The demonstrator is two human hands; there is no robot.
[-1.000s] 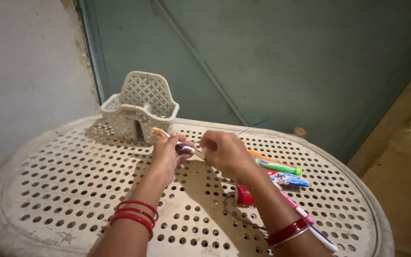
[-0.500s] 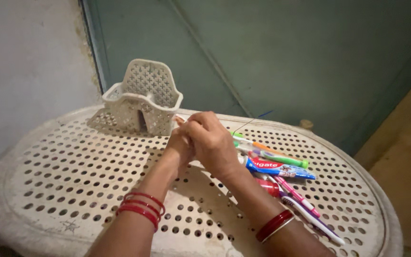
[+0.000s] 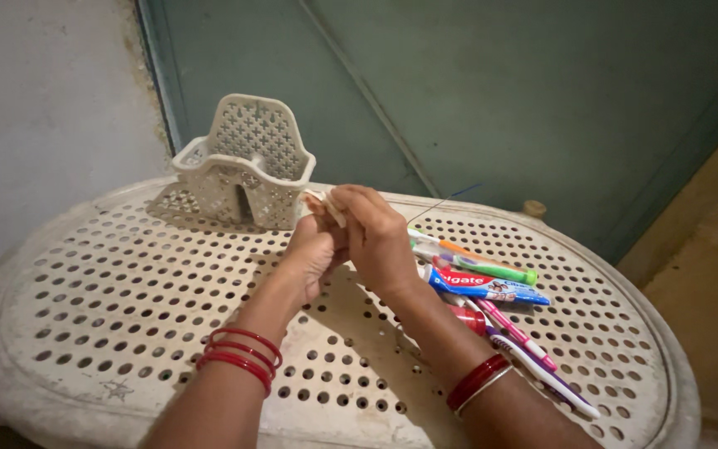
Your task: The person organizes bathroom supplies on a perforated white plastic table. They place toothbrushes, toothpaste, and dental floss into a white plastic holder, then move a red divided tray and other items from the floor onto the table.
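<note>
A: Report hand positions.

B: My left hand (image 3: 316, 249) and my right hand (image 3: 376, 237) are pressed together above the perforated white table (image 3: 110, 316). Both close on one small pale item (image 3: 319, 202), and only its tip shows above my fingers. I cannot tell what the item is.

A: Grip state?

B: Both hands are closed. My right fingers curl over the top and my left hand pinches from below.

A: Location of the held item?

B: It is in the air, just beside the front right corner of the white lattice holder (image 3: 247, 162), which stands upright at the table's far edge.

A: Surrounding items?

B: To the right of my right wrist, the toothpaste tube (image 3: 484, 285) lies flat. The green and orange toothbrushes (image 3: 479, 262) lie beyond it, and the pink toothbrush (image 3: 515, 331) lies nearer to me.
</note>
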